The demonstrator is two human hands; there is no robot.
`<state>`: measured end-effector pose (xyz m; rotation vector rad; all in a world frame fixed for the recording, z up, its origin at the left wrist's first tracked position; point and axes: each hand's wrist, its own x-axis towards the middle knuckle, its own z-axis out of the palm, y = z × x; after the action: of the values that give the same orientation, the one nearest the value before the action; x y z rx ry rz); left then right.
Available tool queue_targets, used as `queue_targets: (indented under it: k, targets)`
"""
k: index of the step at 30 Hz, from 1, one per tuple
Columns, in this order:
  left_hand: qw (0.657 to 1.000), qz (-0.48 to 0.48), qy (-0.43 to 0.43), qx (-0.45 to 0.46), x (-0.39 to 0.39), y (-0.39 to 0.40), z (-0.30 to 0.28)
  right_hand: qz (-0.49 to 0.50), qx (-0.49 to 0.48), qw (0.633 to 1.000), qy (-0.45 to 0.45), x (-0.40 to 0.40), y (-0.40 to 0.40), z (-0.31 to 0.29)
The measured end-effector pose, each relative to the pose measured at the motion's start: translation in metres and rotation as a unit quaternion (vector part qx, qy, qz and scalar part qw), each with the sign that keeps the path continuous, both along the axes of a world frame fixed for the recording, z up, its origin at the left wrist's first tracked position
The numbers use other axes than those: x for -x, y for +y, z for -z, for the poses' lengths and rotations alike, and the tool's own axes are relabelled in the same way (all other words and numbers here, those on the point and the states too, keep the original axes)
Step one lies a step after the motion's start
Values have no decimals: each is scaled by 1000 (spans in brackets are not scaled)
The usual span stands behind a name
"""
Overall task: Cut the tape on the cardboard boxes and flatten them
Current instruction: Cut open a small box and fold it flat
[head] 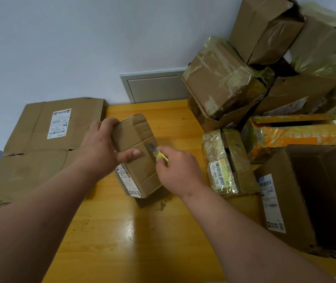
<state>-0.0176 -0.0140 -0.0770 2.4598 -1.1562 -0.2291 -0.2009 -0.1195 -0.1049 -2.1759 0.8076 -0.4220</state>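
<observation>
While the left hand [101, 148] grips the small cardboard box [136, 156] from its far side, fingers curled over the upper corner and thumb pressed flat on the face turned toward the camera, the right hand [175, 168] pinches a yellow-green box cutter [159, 155] with its blade set against that same face, just beside the thumb. A strip of clear tape seems to run down the face under the blade, though it is hard to make out. The box stands tilted on the yellow table [122, 231], its lower end resting on the wood below the two hands.

Judging by what lies around, the job is partly done. Out beyond the gripping hand, a stack of flattened cardboard [40, 152] lies on the table's edge, so some boxes are already finished. On the cutter's side, a heap of taped boxes [265, 78] waits against the wall, most wrapped in shiny tape, with an open box [306, 197] nearest the right forearm not yet flattened. The held box is not yet opened; cutting and flattening it remain, then the heap.
</observation>
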Motion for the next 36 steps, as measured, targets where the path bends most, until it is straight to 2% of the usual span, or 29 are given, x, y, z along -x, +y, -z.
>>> queue_targets:
  k: [21, 36]
  targets:
    - [1000, -19, 13, -7, -1, -5, 0, -62, 16, 994, 91, 9, -10, -3]
    - [1000, -13, 24, -12, -5, -5, 1, -78, -30, 990, 111, 42, 2, 19]
